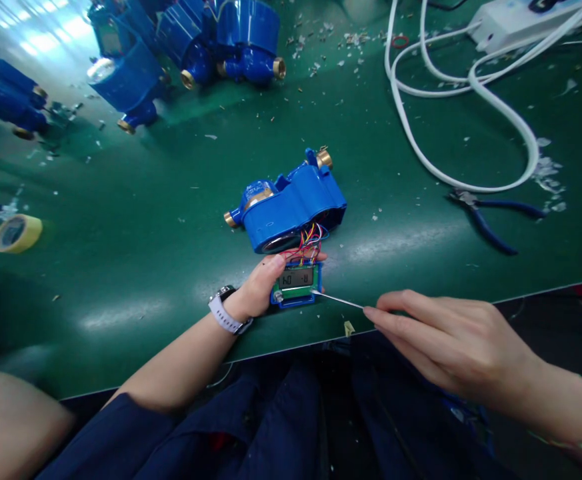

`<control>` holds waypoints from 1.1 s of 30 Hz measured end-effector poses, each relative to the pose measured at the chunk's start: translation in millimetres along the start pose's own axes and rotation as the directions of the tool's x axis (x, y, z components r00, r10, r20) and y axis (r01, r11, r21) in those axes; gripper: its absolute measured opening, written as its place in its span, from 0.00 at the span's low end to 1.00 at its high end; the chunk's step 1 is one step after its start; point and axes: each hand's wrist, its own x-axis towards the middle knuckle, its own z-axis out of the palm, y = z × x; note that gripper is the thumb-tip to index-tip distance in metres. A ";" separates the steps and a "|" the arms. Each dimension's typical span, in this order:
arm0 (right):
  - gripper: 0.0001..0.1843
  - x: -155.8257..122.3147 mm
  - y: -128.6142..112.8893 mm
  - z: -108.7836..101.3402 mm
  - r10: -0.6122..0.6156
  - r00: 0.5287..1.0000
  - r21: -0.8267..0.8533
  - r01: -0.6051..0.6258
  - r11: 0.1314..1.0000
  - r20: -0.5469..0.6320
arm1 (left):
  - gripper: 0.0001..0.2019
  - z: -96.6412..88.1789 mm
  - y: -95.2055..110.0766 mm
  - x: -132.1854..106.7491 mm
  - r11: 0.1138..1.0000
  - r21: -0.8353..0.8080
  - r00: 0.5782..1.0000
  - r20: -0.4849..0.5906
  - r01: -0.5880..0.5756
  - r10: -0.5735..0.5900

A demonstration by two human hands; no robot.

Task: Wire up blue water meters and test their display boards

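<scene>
My left hand (261, 285) is closed around a small circuit board with a display (298, 279), set in a blue frame, near the table's front edge. Dark characters show on its grey screen. Several coloured wires (311, 241) run from the board into the open underside of a blue water meter (291, 203), which lies on its side just beyond and has brass threaded ends. Pinched in the fingertips of my right hand (435, 333) is a thin metal rod (341, 300). Its tip touches, or nearly touches, the board's lower right corner; I cannot tell which.
Several more blue water meters (248, 40) stand at the back left. Pliers (485, 210) with blue handles lie on the right, below a looped white cable (525, 133) and a power strip (515, 27). A tape roll (18, 233) sits at left. Another person's arm (15, 427) shows lower left.
</scene>
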 end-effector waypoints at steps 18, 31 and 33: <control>0.07 -9.6 -49.2 49.2 0.749 0.625 0.867 -0.477 0.145 0.218 | 0.32 -0.5 -3.2 -1.1 0.998 -0.045 0.999 -0.014 -0.031 0.030; 0.16 -22.2 -42.6 5.3 0.643 0.761 0.647 -0.532 0.546 0.083 | 0.31 -2.5 -3.5 1.2 0.989 -0.145 0.999 0.018 -0.043 0.046; 0.17 -23.2 -41.1 1.6 0.521 0.853 0.503 -0.454 0.736 0.008 | 0.30 -3.0 -4.3 1.2 0.989 -0.133 0.998 0.005 -0.057 0.058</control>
